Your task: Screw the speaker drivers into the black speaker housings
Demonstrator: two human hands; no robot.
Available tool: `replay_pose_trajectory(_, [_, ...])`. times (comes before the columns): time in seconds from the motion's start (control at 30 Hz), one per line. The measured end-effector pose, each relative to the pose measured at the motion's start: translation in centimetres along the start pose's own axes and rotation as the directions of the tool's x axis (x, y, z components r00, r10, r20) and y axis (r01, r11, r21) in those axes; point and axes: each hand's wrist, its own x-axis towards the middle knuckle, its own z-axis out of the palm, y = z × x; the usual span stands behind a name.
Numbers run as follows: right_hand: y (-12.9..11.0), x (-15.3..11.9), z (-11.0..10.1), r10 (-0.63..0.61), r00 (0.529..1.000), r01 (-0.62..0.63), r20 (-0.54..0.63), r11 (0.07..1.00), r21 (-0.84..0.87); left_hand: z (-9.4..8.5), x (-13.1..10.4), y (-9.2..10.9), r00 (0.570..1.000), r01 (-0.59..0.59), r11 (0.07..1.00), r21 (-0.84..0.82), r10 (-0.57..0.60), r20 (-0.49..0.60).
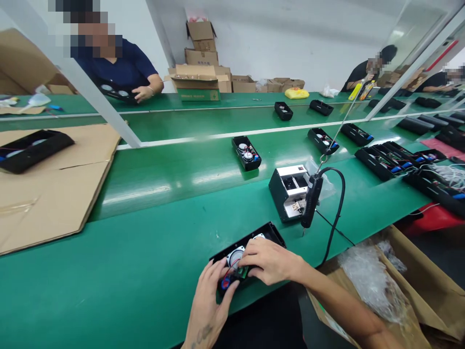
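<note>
A black speaker housing lies open in front of me on the green bench, slanting up to the right. Inside it are a round speaker driver, a blue battery-like cylinder and thin red wires. Both hands work over its near side, on a small green circuit board. My left hand has its thumb and fingers closed around the board's left side, beside the blue cylinder. From the right, my right hand reaches across with bent fingers pinching the board's other side. The fingers partly cover the board and a second driver.
A black electric screwdriver hangs beside a silver-black device. Another open housing lies beyond; several stand at right. Cardboard covers the left bench. A box with plastic wrap sits lower right. A co-worker holds a housing opposite.
</note>
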Motion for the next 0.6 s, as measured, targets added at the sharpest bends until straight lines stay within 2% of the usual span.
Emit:
replay_pose_trajectory(0.1, [0.9,-0.1,0.4,-0.033,0.993,0.037,-0.11,0.999,0.031,-0.8,0.0,0.8,0.992,0.06,0.996,-0.064,-0.066,-0.109])
replay_pose_trajectory(0.17, [1.3,-0.3,0.4,-0.036,0.984,0.044,-0.176,0.998,0.042,-1.4,0.2,1.4,0.977,-0.002,0.996,-0.085,-0.016,-0.211])
replay_pose_trajectory(0.23, [1.4,-0.6,0.1,-0.043,0.984,0.045,-0.175,0.999,0.007,-1.8,0.4,1.8,0.965,-0.103,0.992,-0.067,0.083,-0.249])
replay_pose_trajectory(0.3, [1.0,-0.9,-0.4,-0.056,0.993,0.047,-0.108,0.995,-0.084,-2.0,0.6,2.0,0.964,-0.173,0.985,-0.015,0.166,-0.205])
replay_pose_trajectory(0.43, [-0.6,-1.0,-1.0,0.012,0.997,0.009,0.077,0.966,-0.259,-1.6,1.2,2.3,0.967,-0.252,0.958,0.134,0.254,-0.003])
replay_pose_trajectory(0.5, [-1.3,-0.9,-0.8,0.057,0.987,-0.01,0.15,0.956,-0.294,-1.2,1.4,2.3,0.957,-0.288,0.943,0.167,0.276,0.094])
replay_pose_trajectory(0.6, [-1.8,-0.6,-0.3,0.094,0.973,-0.033,0.209,0.96,-0.279,-0.7,1.5,2.1,0.946,-0.302,0.938,0.169,0.272,0.176])
